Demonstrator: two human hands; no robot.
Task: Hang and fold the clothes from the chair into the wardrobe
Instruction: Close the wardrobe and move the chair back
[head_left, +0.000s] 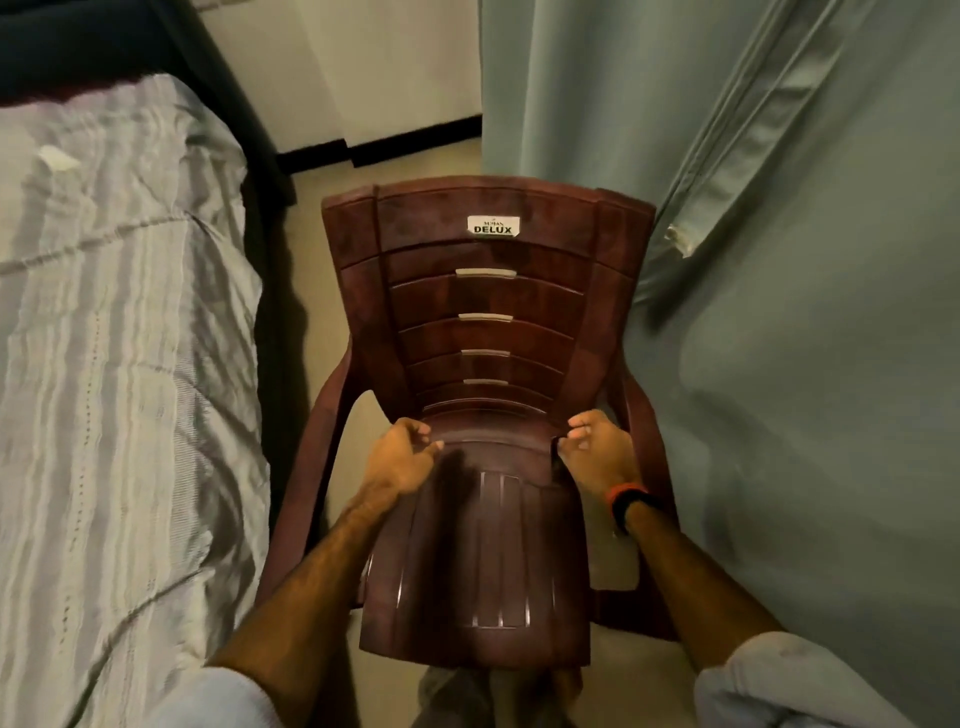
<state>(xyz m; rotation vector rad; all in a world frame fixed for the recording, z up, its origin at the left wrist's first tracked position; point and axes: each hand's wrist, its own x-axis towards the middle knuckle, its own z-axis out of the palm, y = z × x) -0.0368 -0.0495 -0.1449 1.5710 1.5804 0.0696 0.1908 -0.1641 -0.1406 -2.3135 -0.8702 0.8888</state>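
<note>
Both hands, left hand and right hand, hover over brown chair seat

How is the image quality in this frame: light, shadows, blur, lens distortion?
Head view: dim, warm indoor light; the left hand throws a dark, soft shadow onto the chair seat; both hands, the right hand included, look slightly soft with motion blur; small highlights glint on the seat ribs; wide-angle bending bows the bed and curtain at the edges.
</note>
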